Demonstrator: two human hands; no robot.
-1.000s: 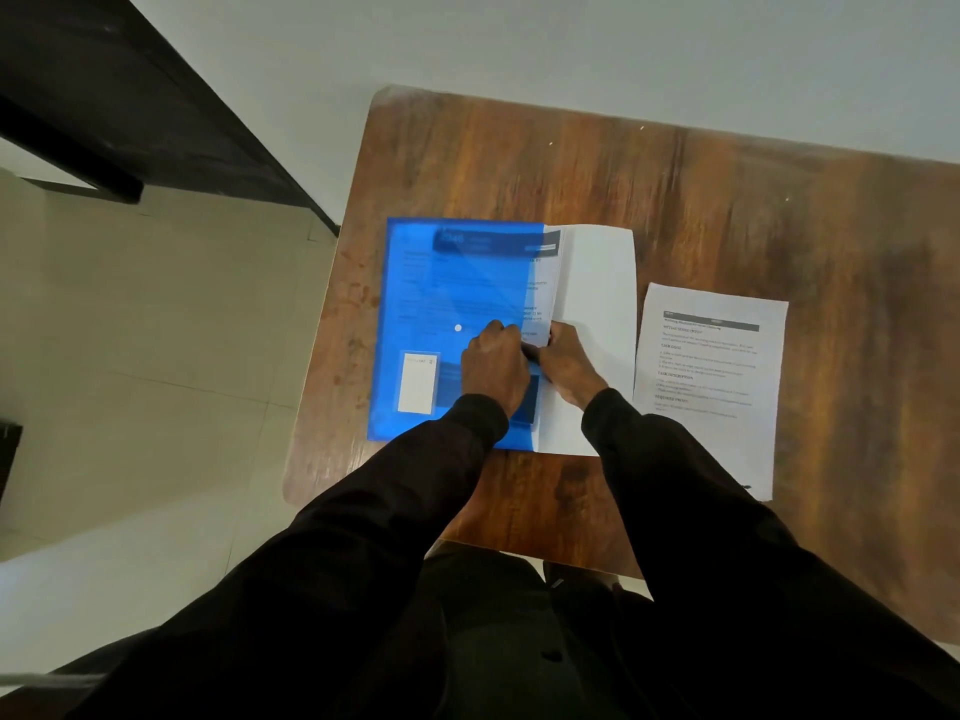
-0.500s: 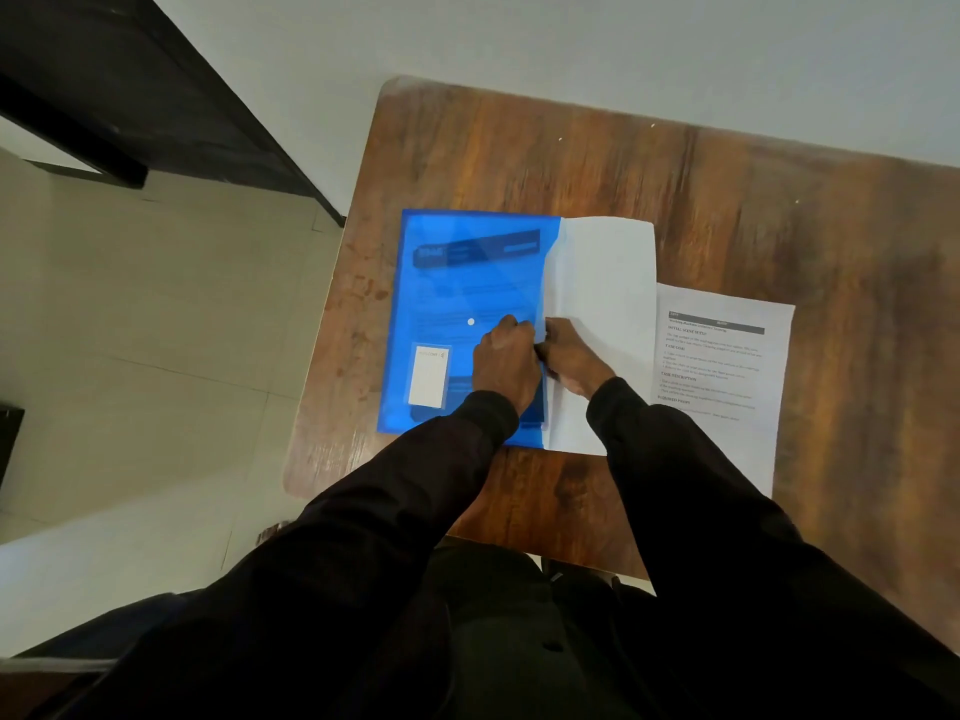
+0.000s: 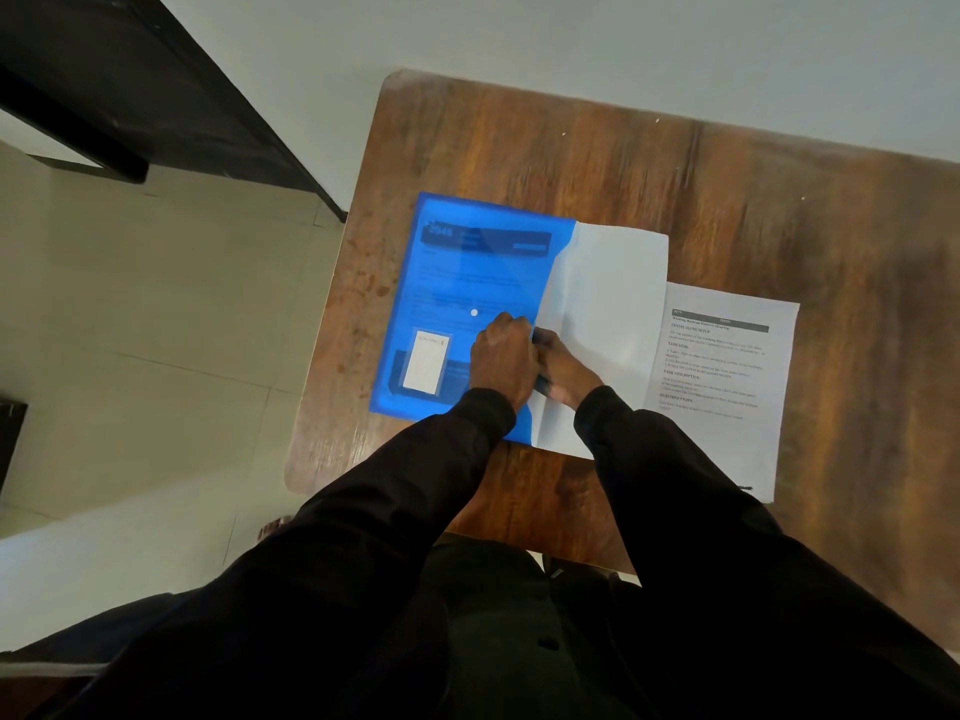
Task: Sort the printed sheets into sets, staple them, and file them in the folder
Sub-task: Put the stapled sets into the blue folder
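Observation:
A translucent blue folder (image 3: 457, 283) lies on the wooden table (image 3: 675, 189), with a printed sheet showing through its cover. A set of white sheets (image 3: 613, 304), blank side up, sticks out of the folder's right edge. My left hand (image 3: 501, 358) grips the folder's cover at that edge, fingers curled. My right hand (image 3: 566, 371) holds the white sheets right beside it; its fingertips are hidden behind the left hand. Another printed set (image 3: 727, 366) lies flat to the right, its left edge touching the white sheets.
The table's left edge (image 3: 332, 314) drops to a tiled floor (image 3: 156, 330). A dark piece of furniture (image 3: 130, 80) stands at the back left. A pale wall (image 3: 571, 39) runs behind the table. Bare wood shows on the table's right side.
The folder and the white sheets have shifted slightly right, closing the gap to the printed set. Both hands stay together at the folder's open edge.

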